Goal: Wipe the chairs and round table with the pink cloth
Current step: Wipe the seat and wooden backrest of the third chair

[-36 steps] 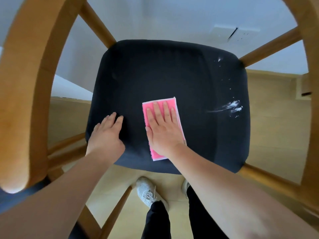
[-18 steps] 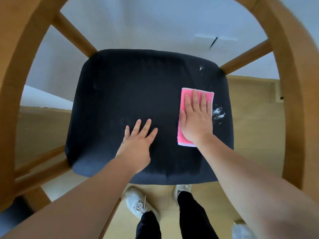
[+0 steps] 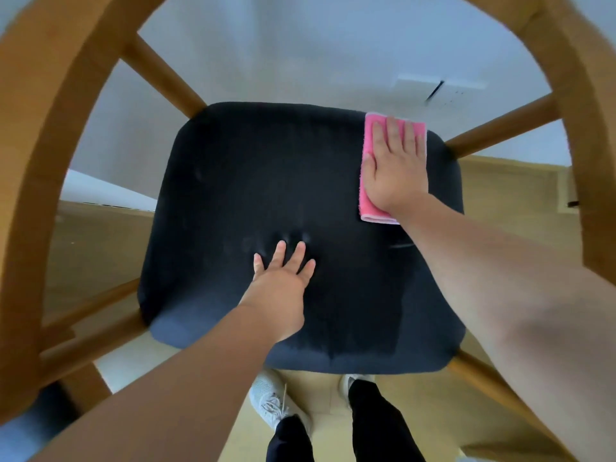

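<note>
I look straight down at a chair with a dark padded seat (image 3: 253,181) and a curved wooden frame (image 3: 50,135). The folded pink cloth (image 3: 368,151) lies at the seat's far right corner. My right hand (image 3: 395,171) presses flat on the cloth with straight fingers and covers most of it. My left hand (image 3: 283,278) rests flat on the middle of the seat, fingers spread, holding nothing. No white specks show on the seat. The round table is not in view.
Wooden spokes (image 3: 166,78) join the seat to the curved armrest ring on both sides. Below are a light wood floor (image 3: 506,195) and a white wall base. My feet in pale sneakers (image 3: 270,405) stand just in front of the seat's near edge.
My right hand slid the pink cloth from the seat's middle to the right and then up to the far right corner, over the white specks. My left hand moved from the seat's left edge to its middle.
</note>
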{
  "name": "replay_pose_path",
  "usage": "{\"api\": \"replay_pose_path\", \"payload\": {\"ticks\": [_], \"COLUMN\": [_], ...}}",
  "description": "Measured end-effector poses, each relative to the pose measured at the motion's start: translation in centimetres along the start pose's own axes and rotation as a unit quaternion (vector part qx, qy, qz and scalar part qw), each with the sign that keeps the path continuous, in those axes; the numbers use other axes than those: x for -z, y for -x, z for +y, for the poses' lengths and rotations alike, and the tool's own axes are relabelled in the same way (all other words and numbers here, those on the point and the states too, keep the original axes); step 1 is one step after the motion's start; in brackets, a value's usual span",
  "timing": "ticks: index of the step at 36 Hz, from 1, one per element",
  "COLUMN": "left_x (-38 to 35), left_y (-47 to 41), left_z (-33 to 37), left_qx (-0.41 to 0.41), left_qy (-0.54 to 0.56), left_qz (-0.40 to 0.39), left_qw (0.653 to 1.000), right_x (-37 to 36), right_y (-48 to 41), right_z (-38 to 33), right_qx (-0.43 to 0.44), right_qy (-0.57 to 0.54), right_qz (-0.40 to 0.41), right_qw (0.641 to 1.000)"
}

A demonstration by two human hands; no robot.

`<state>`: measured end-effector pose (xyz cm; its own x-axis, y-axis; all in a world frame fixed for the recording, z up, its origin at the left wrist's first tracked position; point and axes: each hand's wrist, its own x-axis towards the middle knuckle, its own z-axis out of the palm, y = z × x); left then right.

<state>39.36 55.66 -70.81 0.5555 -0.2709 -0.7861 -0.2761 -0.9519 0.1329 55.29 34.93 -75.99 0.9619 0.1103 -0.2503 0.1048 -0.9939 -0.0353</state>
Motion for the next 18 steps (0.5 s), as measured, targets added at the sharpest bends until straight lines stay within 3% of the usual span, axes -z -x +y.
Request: {"api": "replay_pose_path", "payload": {"ticks": [5,18], "left_x": [0.0,-0.4], "left_y": [0.0,0.0], "left_z": [-0.1,-0.3], "left_qx": [0.0,-0.009], "left_qy": [-0.004,-0.01], "left_qz": [-0.003,0.025], "left_qw": [1.0,1.0], "right_x": [-0.2,-3.1], "right_y": [0.5,13.2], "right_z": [0.1,1.6], "right_qx": [-0.006,-0.184], "right_qy": [-0.016,-0.062], "right_qz": [0.01,-0.025], "right_qw": [1.0,0.981]}}
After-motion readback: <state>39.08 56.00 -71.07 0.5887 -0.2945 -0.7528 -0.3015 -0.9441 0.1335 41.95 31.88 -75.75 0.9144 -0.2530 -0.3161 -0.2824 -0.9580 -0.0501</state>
